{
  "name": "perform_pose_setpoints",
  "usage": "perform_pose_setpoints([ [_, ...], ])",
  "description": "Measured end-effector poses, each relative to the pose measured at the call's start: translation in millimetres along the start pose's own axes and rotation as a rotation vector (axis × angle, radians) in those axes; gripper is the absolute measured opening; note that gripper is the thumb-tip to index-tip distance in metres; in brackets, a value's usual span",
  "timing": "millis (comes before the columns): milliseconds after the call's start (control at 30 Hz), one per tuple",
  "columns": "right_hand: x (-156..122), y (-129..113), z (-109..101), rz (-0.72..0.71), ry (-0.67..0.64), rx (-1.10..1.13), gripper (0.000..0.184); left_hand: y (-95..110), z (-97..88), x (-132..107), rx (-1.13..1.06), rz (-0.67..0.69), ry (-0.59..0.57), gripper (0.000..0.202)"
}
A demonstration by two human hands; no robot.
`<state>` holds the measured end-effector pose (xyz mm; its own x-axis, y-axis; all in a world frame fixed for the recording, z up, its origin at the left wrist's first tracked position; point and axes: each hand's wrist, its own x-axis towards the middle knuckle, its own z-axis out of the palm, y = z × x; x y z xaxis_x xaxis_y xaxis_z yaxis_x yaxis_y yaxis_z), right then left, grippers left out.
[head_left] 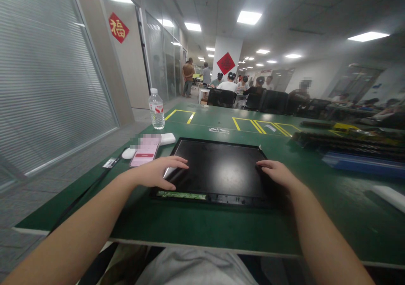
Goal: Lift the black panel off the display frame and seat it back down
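Observation:
A black flat display panel point(218, 166) lies on the green table in front of me. A narrow green circuit board point(182, 195) shows along its near edge, toward the left. My left hand point(158, 172) is at the panel's left side, fingers stretched over the dark surface and the thumb spread apart near the circuit board. On the opposite side, my right hand point(278, 173) reaches the right edge with its fingers extended onto the panel. Both hands look open; the undersides of the fingers are hidden.
Left of the panel lie a phone point(146, 150), a white mouse-like item point(128, 153) and a dark strap point(91, 188). A water bottle point(156, 109) stands behind them. Stacked dark panels point(344, 143) and a blue item point(354, 163) occupy the right. People sit farther back.

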<state>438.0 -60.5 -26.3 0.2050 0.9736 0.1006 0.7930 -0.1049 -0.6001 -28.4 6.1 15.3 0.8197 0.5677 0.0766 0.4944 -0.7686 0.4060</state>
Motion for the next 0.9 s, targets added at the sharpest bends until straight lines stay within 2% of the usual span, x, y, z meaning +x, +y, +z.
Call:
perform_pose_setpoints([
  [100,-2,-4,-3,0.027,0.081,-0.038,0.032,-3,1.5,2,0.013,-0.06,0.031,0.06],
  [267,-1,-4,-13,0.157,0.219,-0.134,0.032,-16,10.5,11,0.153,-0.21,0.155,0.053],
  [467,6,17,-14,0.304,0.164,-0.229,0.031,-34,19.8,20,0.247,-0.33,0.209,0.05],
  [733,8,32,-8,0.291,0.102,-0.161,0.042,-34,20.9,23,0.304,-0.381,0.171,0.05],
  [900,9,34,-7,0.265,0.109,-0.147,0.04,-35,20.5,24,0.297,-0.378,0.199,0.054],
])
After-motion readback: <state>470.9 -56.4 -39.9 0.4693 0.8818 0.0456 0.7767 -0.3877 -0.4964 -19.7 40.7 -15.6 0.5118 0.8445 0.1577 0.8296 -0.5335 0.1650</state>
